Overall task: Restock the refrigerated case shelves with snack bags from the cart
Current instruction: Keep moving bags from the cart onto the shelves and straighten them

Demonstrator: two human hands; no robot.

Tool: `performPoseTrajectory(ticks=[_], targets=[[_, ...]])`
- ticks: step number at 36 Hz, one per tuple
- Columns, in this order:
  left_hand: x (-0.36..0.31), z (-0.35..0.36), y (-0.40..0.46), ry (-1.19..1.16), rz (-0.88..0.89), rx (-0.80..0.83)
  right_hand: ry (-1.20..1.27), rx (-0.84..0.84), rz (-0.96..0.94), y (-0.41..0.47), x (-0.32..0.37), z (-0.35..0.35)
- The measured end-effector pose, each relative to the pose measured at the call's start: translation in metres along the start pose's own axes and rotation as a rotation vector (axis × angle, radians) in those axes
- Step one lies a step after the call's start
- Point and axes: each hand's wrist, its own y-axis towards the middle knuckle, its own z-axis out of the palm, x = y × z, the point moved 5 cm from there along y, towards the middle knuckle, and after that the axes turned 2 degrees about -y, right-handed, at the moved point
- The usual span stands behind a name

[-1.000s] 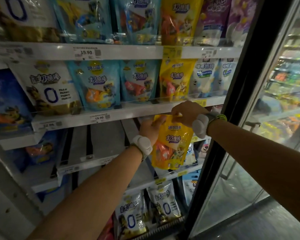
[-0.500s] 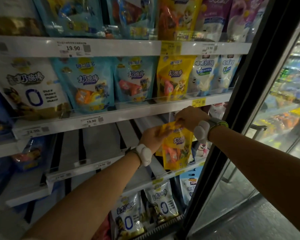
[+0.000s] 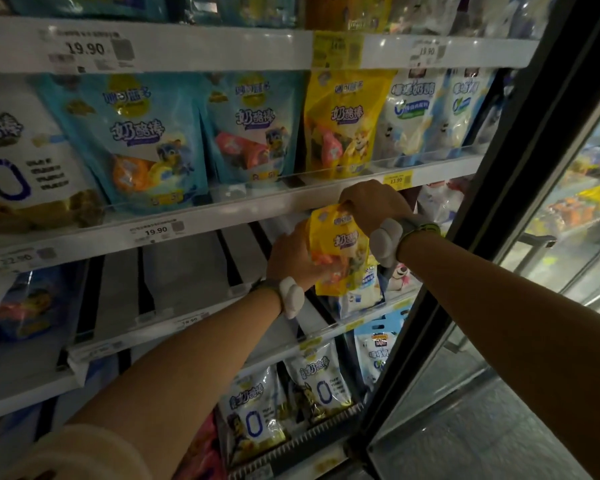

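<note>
Gripping yellow bag [image 3: 340, 251], both hands, probably under shelf edge [image 3: 243, 206]

Both hands carry the yellow snack bag [image 3: 340, 251] deeper into the case, under the price-strip shelf [image 3: 243, 209], toward 12 o'clock. The right hand [image 3: 371, 206], earlier on the bag's top edge in front of the shelf, now pinches it beneath the strip. The left hand [image 3: 291, 258] now grips the bag's side instead of its upper corner.
</note>
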Motion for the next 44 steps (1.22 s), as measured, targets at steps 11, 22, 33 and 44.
performPoseTrajectory(ticks=[11, 22, 33, 44], targets=[[0.02, 0.001, 0.013, -0.091, -0.118, -0.032, 0.047, -0.08, 0.031, 0.01, 0.004, 0.009], [0.022, 0.003, 0.029, -0.007, -0.099, -0.115, 0.114, -0.174, 0.06, 0.008, -0.006, 0.028], [0.035, 0.006, 0.044, 0.177, -0.071, -0.255, 0.224, -0.183, 0.067, 0.013, -0.012, 0.049], [0.063, 0.014, 0.047, 0.313, -0.142, -0.171, 0.227, -0.148, 0.093, 0.02, -0.011, 0.074]])
